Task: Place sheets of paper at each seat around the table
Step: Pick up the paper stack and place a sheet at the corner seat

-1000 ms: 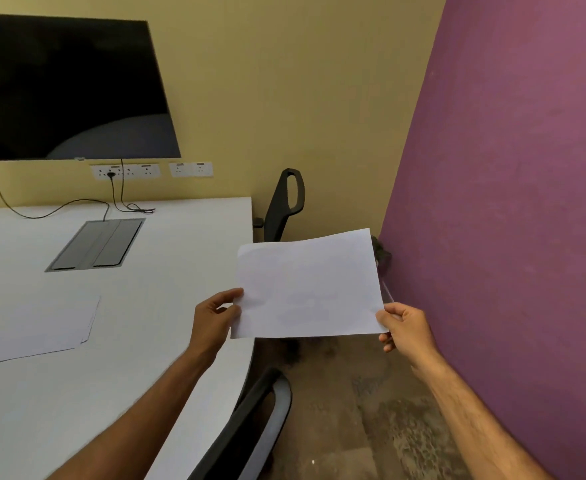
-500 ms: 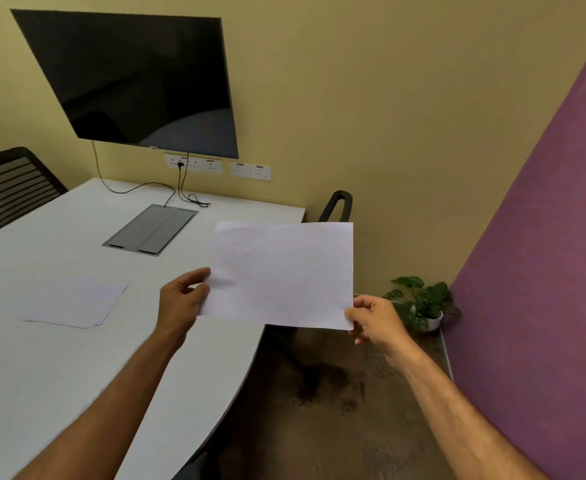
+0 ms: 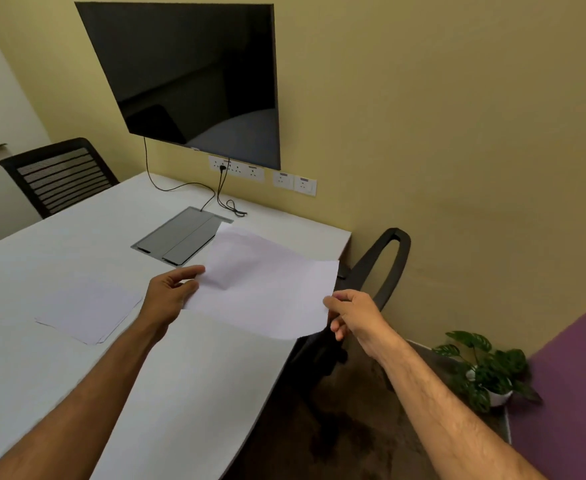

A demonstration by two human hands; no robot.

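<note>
Both hands hold 1 sheet of paper (image 3: 267, 292) above the table's (image 3: 59, 251) right edge: the left hand (image 3: 170, 296) pinches its left side, the right hand (image 3: 354, 317) its right corner. A placed stack (image 3: 87, 310) lies farther left. Best to lower the sheet flat, square to the edge before the black chair (image 3: 378, 271), then release both pinches together.

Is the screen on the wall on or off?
Off, as far as the view shows. The screen is dark all over, with only a faint reflection of the room; no image or light shows.
</note>
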